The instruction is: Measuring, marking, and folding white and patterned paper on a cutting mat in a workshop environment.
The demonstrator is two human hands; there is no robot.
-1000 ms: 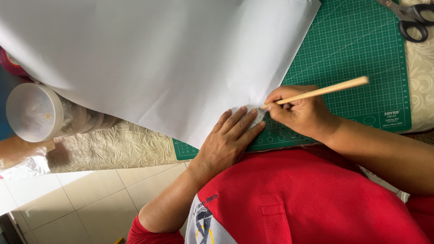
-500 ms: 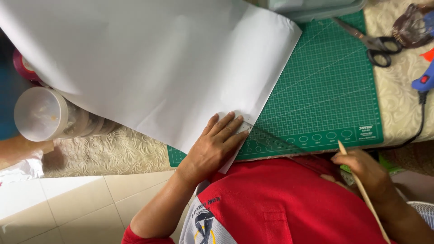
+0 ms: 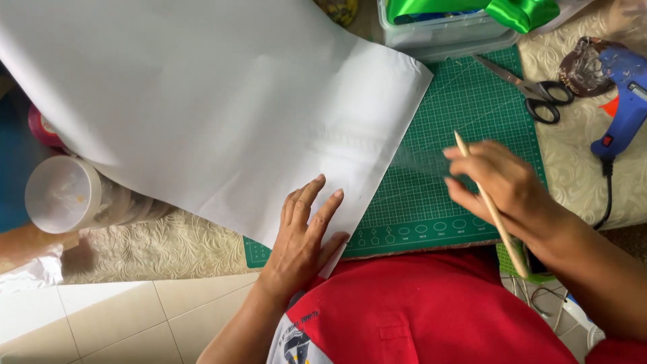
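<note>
Left hand (image 3: 303, 232) lies flat, fingers spread, pressing the near corner of the large white sheet (image 3: 216, 101) onto the green cutting mat (image 3: 465, 114). Right hand (image 3: 502, 185) is clenched around a thin wooden stick (image 3: 490, 205), raised over the mat just beside the sheet's right edge, not touching it.

Risk, as judged: only one corner is pinned. The sheet's far portion overhangs the mat and drapes over a clear plastic jar (image 3: 64, 195) at left, so its weight could drag or crease the paper. The stick's tip could scuff the surface.

Sheet condition: plain white, mostly smooth, faint ripples near centre, right edge slightly lifted.

Scissors (image 3: 539, 87) and a blue glue gun (image 3: 623, 101) lie well apart.
</note>
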